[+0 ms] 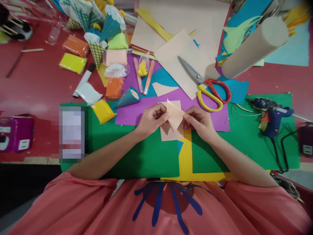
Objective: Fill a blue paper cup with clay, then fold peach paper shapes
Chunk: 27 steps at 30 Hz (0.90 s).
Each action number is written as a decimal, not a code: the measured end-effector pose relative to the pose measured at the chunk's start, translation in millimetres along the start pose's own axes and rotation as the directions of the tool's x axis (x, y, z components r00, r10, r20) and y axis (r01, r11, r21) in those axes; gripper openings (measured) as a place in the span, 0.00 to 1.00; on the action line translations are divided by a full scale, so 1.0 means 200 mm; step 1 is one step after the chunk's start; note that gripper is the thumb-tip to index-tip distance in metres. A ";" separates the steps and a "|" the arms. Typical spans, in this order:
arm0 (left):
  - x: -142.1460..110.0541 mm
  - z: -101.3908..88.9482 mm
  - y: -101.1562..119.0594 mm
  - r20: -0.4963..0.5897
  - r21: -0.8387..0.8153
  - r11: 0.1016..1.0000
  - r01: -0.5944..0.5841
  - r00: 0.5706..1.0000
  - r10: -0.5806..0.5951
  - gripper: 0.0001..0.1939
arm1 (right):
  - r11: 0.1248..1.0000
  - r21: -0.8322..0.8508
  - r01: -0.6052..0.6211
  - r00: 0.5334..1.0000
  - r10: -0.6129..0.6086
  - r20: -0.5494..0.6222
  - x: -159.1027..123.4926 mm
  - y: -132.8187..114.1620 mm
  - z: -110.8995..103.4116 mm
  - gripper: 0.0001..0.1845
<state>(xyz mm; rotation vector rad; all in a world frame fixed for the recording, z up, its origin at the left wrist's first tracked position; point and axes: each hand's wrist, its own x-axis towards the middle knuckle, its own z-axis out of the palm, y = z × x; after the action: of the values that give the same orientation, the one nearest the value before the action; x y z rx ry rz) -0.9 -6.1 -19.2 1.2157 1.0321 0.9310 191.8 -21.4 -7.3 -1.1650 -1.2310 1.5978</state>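
Note:
My left hand (152,118) and my right hand (199,121) both pinch a small peach paper piece (174,115), folded to a point and held just above the table. Left fingers grip its left edge, right fingers its right corner. Under it lies another peach paper scrap (168,133) on a purple sheet (137,112), green sheets (137,150) and a yellow strip (185,156). A finished blue paper cone (127,98) lies to the left of my left hand.
Scissors with red and yellow handles (209,89) lie behind my right hand on peach paper. A blue glue gun (272,119) sits at right with its cord. A cardboard tube (254,45), coloured clay packets (73,62), pens (144,76) and more cones crowd the back. A pink device (14,133) is at left.

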 end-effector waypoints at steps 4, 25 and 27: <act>0.00 0.00 0.00 -0.001 0.013 1.000 0.006 1.000 -0.006 0.19 | 1.000 -0.018 0.010 1.000 -0.010 0.000 0.00 0.00 0.00 0.18; 0.02 0.00 0.01 -0.083 -0.072 0.997 -0.019 0.997 0.013 0.24 | 0.995 -0.100 0.023 0.999 -0.019 0.036 0.00 -0.01 0.00 0.19; 0.02 0.00 0.01 -0.088 -0.059 0.998 -0.020 0.996 0.015 0.24 | 0.994 -0.108 0.026 0.999 -0.022 0.035 0.00 -0.01 0.00 0.19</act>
<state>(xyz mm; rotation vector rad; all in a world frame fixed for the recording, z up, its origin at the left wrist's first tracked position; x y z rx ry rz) -0.8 -2.2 -18.0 1.1447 1.0565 1.0293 191.8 -20.7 -4.6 -1.1903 -1.3638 1.5551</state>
